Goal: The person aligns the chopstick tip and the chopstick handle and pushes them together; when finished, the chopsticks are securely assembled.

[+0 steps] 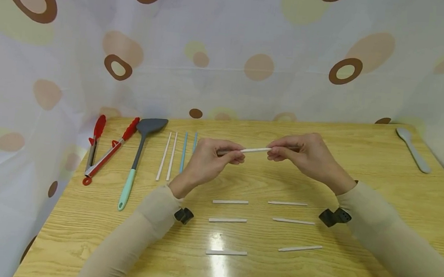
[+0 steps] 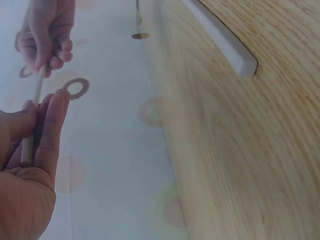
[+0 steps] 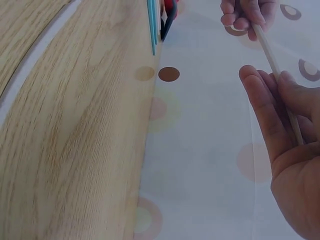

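Note:
A slim white chopstick [image 1: 256, 150] is held level above the table between both hands. My left hand [image 1: 214, 157] pinches one end between thumb and fingers. Its butt end shows by the palm in the left wrist view, where the chopstick [image 2: 38, 90] runs across to the other hand. With thumb and fingertips, my right hand [image 1: 303, 156] grips the opposite end; that stretch of the chopstick [image 3: 270, 52] passes under the thumb in the right wrist view. Below the hands lie short white sticks in two columns, three at left [image 1: 228, 220] and three at right [image 1: 293, 221].
Red-tipped tongs [image 1: 103, 159], a spatula [image 1: 138, 153] with mint handle, two white chopsticks [image 1: 171, 156] and two blue chopsticks [image 1: 183, 152] lie at the left. A pale grey spoon [image 1: 414, 151] lies at the far right. A patterned curtain [image 1: 226, 86] stands behind the wooden table [image 1: 380, 183].

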